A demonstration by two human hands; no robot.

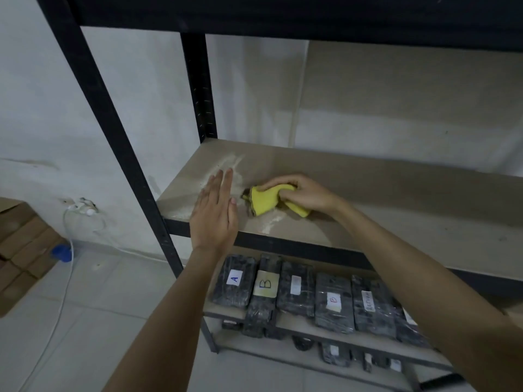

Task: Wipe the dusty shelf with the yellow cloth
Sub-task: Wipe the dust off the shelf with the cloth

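Bare shelf (pixel 396 193) rightward, open

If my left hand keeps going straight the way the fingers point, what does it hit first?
Probably the dust patch on the shelf just past the left hand; beyond that, the back wall. Depth is unclear.

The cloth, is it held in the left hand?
No, the right hand grips the cloth on the shelf; the left hand is flat and empty.
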